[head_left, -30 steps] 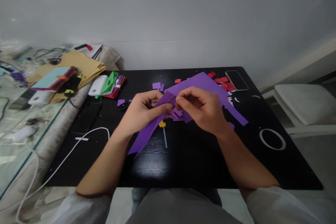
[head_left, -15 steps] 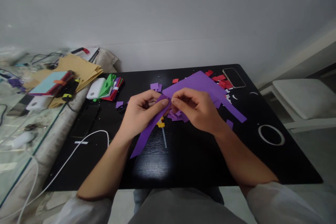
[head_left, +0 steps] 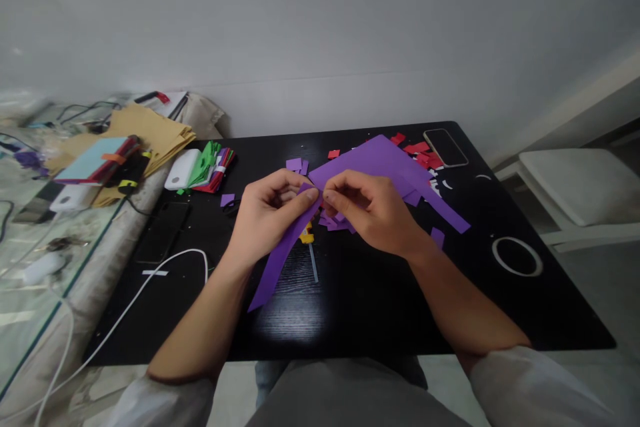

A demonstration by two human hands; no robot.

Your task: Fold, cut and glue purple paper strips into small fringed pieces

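Observation:
A long purple paper strip [head_left: 276, 267] slants down toward the front of the table, its upper part pinched between the thumb and fingers of my left hand [head_left: 274, 210]. At the strip's upper end, my right hand [head_left: 373, 207] has its thumb and forefinger closed on the edge, close against the left fingertips. The exact grip there is partly hidden. Behind both hands lies a large purple paper sheet [head_left: 377, 159]. Small cut purple pieces [head_left: 336, 221] are heaped below the hands, beside a yellow-handled tool [head_left: 307, 235] with a thin grey stem.
Red paper scraps [head_left: 425, 157] and a phone [head_left: 446, 148] lie at the back right. A white ring [head_left: 517, 257] sits near the right edge. On the left are bundled coloured papers [head_left: 213, 168], a dark phone [head_left: 164, 232] and a white cable [head_left: 150, 287].
Both hands have shifted very slightly left at the fingertips. The strip's lower end hangs a little lower. Everything else on the table looks the same.

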